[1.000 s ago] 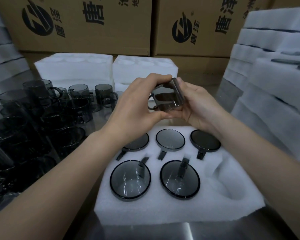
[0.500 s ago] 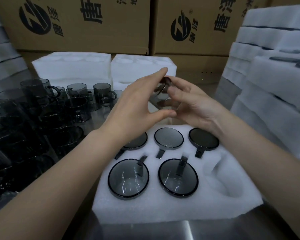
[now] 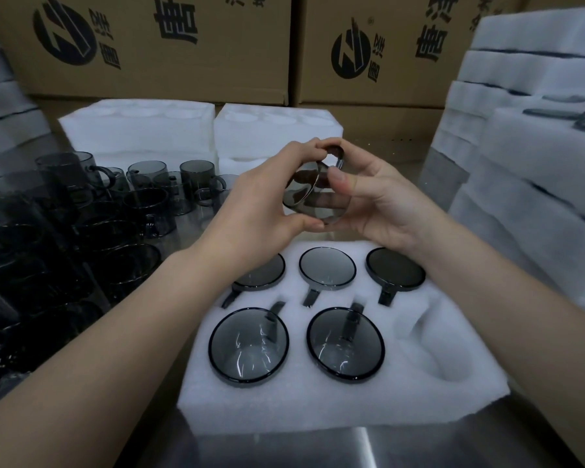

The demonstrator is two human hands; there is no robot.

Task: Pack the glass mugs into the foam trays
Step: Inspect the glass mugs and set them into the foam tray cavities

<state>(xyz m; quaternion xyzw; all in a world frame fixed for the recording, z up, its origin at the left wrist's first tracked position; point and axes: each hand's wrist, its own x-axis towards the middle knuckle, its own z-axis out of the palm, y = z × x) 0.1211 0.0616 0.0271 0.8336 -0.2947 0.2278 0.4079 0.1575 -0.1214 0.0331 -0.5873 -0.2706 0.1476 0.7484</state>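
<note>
Head view puts a crowd of loose smoky grey glass mugs (image 3: 81,214) at your far left, standing upright and packed close together on the shiny metal table (image 3: 402,447). Moving right, your left hand (image 3: 260,204) is curled round the left side of a single smoky grey glass mug (image 3: 313,190), with the thumb under it and the fingertips over its top. That held mug is tipped on its side in the air, above the far edge of the white foam tray (image 3: 318,407) and clear of it. Your right hand (image 3: 379,204) grips the same mug from the right, with the thumb pressed on the near rim and the fingers wrapped behind. Below your hands the tray holds five seated mugs (image 3: 328,270): three across the far row, and two in the near row at left and middle. The near right pocket (image 3: 433,349) shows bare foam. Farther right, a tall stack of white foam trays (image 3: 537,197) rises at your far right. Along the far side stand brown printed cardboard cartons (image 3: 183,62).
</note>
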